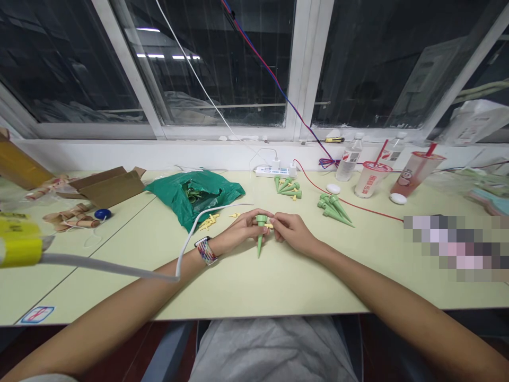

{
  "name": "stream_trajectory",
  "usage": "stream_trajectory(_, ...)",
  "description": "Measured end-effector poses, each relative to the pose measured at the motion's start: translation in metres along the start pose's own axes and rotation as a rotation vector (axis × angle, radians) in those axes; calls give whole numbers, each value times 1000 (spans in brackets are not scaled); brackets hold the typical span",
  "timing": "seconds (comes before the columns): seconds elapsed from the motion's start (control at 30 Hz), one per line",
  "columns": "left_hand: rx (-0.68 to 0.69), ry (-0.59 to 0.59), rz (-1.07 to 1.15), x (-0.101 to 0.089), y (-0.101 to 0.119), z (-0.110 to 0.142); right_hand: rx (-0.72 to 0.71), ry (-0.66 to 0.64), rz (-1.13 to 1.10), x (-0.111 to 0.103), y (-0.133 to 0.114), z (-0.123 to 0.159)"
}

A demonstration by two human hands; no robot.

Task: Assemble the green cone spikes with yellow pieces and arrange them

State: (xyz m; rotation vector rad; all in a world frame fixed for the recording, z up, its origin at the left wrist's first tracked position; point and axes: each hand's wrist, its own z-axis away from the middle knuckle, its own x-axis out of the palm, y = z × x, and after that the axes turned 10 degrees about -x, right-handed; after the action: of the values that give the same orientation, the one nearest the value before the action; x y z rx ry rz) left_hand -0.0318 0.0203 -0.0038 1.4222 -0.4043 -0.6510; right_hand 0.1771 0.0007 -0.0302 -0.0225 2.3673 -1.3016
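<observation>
My left hand (242, 229) is closed around the top of a green plastic watering spike (260, 245), which points down toward the table. At the spike's side, my right hand (291, 231) is closed with its fingertips at a small yellow valve piece (269, 226). Whether that piece sits in the spike's hole cannot be made out. To the left lies a little pile of yellow valve pieces (209, 222), with a single one (234, 215) near it. Beyond my hands are several green spikes with yellow pieces (287, 187). Further right rests another group of green spikes (334, 208).
A green plastic bag (222, 185) lies open behind the yellow pile. A white cable (186, 249) crosses above my left forearm. Farther back are a power strip (268, 171), a bottle (349, 159) and drink cups (370, 180). Cardboard (113, 188) and wooden pieces (71, 218) lie left.
</observation>
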Motion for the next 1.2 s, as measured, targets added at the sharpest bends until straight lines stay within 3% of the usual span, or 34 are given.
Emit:
stream_trajectory(0.27,-15,-8,44,0,1,1,-81,-25,110,-2,0,1)
stream_trajectory(0.43,-1,-1,41,4,6,3,144,-91,-219,-2,4,-3)
stream_trajectory(0.5,-5,0,40,4,5,2,165,-119,-283,-1,3,-4)
stream_trajectory(0.8,-22,-39,201,-8,-7,-5,-39,-51,106,4,-12,3)
stream_trajectory(0.97,-51,-5,188,-5,-5,-1,-155,-54,327,0,-12,4)
stream_trajectory(1.1,-18,27,176,1,-1,3,-156,-28,303,1,-11,4)
stream_trajectory(1.2,39,84,85,4,0,2,-6,-4,88,6,-7,1)
